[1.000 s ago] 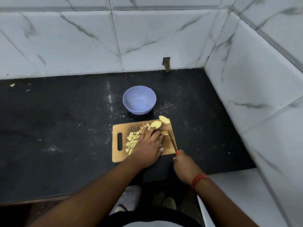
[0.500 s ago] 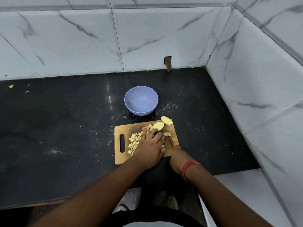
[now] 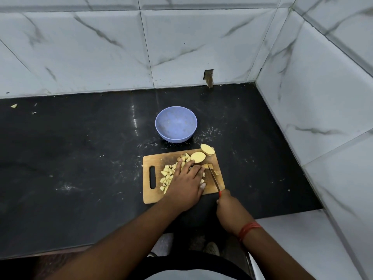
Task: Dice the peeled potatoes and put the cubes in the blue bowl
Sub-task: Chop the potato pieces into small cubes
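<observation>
While the left hand (image 3: 186, 183) pressed flat-fingered on potato pieces (image 3: 203, 166) on the cutting board (image 3: 148, 160), the right hand (image 3: 228, 207) gripped the knife (image 3: 214, 179) beside it.

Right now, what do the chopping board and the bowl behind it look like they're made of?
The chopping board looks like wood or bamboo: tan, matte, with darker worn stains. The blue bowl looks like plastic, with a uniform pale blue and a dull sheen, though matte ceramic can't be ruled out.

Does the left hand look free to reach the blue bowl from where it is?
Probably yes. The left hand rests on the board, and only potato pieces lie low between it and the blue bowl.
</observation>
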`<state>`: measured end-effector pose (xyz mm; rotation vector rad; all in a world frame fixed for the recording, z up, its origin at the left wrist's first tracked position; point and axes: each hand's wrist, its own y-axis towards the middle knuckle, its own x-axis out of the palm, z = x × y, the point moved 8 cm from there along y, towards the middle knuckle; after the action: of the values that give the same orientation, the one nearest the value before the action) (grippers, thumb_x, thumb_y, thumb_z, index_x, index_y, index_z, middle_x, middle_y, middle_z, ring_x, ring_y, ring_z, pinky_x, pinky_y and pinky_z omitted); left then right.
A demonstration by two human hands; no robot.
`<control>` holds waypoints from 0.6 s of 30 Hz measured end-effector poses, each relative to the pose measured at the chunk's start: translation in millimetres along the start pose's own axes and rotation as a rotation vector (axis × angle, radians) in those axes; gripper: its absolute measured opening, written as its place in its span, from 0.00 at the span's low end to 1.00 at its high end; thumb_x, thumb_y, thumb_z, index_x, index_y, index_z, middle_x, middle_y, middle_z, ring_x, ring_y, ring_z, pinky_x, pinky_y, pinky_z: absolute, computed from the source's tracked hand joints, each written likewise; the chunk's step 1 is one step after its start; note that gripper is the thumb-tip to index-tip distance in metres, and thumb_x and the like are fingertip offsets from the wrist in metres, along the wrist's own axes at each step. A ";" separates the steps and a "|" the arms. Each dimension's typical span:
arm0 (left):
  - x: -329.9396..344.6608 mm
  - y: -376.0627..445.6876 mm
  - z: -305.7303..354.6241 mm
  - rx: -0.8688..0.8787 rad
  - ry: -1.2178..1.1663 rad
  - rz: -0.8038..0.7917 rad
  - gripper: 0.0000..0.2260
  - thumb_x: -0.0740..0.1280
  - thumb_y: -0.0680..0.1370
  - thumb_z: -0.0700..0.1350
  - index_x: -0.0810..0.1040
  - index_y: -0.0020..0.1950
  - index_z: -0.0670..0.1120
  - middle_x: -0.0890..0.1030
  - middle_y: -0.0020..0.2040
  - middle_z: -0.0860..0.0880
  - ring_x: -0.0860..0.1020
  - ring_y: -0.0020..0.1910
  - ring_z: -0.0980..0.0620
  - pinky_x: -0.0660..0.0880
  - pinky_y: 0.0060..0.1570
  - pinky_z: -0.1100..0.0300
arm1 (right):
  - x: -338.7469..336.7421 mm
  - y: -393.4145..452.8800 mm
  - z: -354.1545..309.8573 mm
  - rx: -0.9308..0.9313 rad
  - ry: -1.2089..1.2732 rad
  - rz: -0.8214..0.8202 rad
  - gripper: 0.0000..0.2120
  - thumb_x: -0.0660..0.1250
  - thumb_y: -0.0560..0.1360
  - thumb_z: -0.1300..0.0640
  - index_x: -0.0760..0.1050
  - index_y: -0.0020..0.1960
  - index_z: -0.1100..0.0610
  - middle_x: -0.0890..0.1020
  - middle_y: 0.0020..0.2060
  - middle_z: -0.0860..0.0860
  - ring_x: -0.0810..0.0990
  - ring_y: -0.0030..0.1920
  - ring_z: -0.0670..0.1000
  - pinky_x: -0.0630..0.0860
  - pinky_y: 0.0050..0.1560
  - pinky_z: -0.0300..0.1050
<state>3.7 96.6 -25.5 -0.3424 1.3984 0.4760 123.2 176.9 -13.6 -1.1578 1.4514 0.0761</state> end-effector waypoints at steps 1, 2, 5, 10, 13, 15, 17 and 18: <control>-1.0 0.6 -0.2 -0.003 -0.004 0.001 0.27 0.52 0.81 0.58 0.71 0.75 0.46 0.73 0.70 0.50 0.64 0.76 0.46 0.52 0.77 0.38 | -1.2 1.9 -5.0 -0.006 -0.014 -0.003 0.11 0.55 0.81 0.59 0.64 0.62 0.60 0.80 0.49 0.57 0.81 0.48 0.54 0.77 0.48 0.48; -1.9 1.5 -0.4 -0.005 -0.007 0.002 0.27 0.51 0.81 0.57 0.72 0.75 0.46 0.74 0.69 0.50 0.64 0.75 0.46 0.52 0.77 0.38 | -1.9 4.7 -7.6 -0.004 -0.024 -0.007 0.12 0.56 0.80 0.59 0.64 0.63 0.61 0.80 0.50 0.57 0.81 0.48 0.54 0.77 0.48 0.47; -3.9 2.4 -0.9 -0.008 -0.012 0.009 0.27 0.51 0.81 0.57 0.73 0.74 0.47 0.74 0.68 0.50 0.66 0.74 0.46 0.52 0.77 0.36 | -2.5 10.2 -11.3 0.001 -0.064 0.003 0.15 0.56 0.81 0.60 0.63 0.66 0.62 0.81 0.52 0.58 0.82 0.50 0.54 0.73 0.43 0.44; -4.5 2.5 -0.9 -0.014 -0.019 0.011 0.26 0.52 0.81 0.56 0.73 0.74 0.47 0.75 0.68 0.51 0.66 0.74 0.46 0.53 0.76 0.36 | 3.8 13.2 -11.6 0.039 -0.073 -0.017 0.17 0.57 0.78 0.62 0.62 0.66 0.63 0.80 0.52 0.59 0.81 0.51 0.57 0.71 0.43 0.46; -4.3 2.1 -1.1 -0.013 -0.011 0.005 0.26 0.52 0.81 0.56 0.73 0.74 0.47 0.75 0.68 0.51 0.66 0.74 0.46 0.53 0.76 0.36 | 6.0 15.4 -12.5 0.071 -0.110 -0.012 0.18 0.58 0.78 0.63 0.60 0.66 0.63 0.80 0.54 0.59 0.81 0.53 0.57 0.72 0.45 0.47; -4.1 1.9 -1.8 -0.009 -0.007 0.003 0.26 0.51 0.81 0.56 0.73 0.74 0.47 0.75 0.68 0.51 0.65 0.74 0.46 0.53 0.76 0.36 | 6.3 17.2 -13.7 0.095 -0.125 -0.021 0.20 0.58 0.78 0.63 0.59 0.68 0.64 0.79 0.56 0.59 0.80 0.55 0.57 0.75 0.51 0.49; -4.0 2.4 -2.2 -0.005 -0.004 -0.003 0.26 0.52 0.81 0.56 0.72 0.74 0.47 0.74 0.69 0.51 0.65 0.74 0.46 0.52 0.77 0.36 | 7.6 20.9 -16.7 0.069 -0.139 -0.033 0.19 0.57 0.79 0.62 0.61 0.68 0.64 0.78 0.59 0.60 0.79 0.57 0.59 0.74 0.54 0.51; -3.9 2.5 -1.9 -0.003 -0.001 -0.007 0.26 0.52 0.81 0.56 0.72 0.75 0.47 0.74 0.69 0.50 0.65 0.75 0.46 0.51 0.77 0.36 | 10.0 22.7 -19.4 0.039 -0.164 -0.043 0.18 0.57 0.79 0.61 0.63 0.68 0.64 0.77 0.59 0.60 0.78 0.58 0.59 0.74 0.54 0.50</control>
<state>0.4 97.3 -21.8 -0.3493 1.3954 0.4721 96.4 170.0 -28.6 -1.1238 1.2784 0.1099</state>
